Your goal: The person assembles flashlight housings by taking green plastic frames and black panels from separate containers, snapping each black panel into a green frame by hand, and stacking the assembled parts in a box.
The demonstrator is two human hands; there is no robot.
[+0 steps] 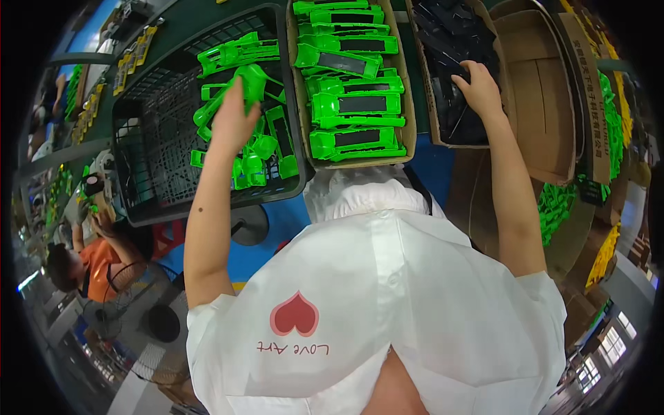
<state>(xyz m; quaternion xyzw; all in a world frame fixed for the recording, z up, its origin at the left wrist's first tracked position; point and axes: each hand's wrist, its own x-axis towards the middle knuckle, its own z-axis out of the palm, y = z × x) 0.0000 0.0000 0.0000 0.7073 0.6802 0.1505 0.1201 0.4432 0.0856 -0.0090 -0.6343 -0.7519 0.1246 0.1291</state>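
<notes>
My left hand [235,121] is over the black plastic crate, its fingers closed on a bright green plastic part [252,81] with a rounded end. Beneath it lie more green plastic parts [282,131], some with a dark strip along the middle. My right hand [480,88] reaches into a cardboard box of black pieces [449,41], thumb and forefinger apart against them. Nothing shows held there. The black pieces are too dark to make out singly. Between my hands, a cardboard box [409,131] holds stacked green parts with dark strips [356,104].
The black crate [130,176] stands at the left. At the right are a cardboard tray [536,83] and heaps of green parts [555,207]. A person in orange [104,270] works at the far left, near a fan [155,325]. A round stool [249,225] is below the crate.
</notes>
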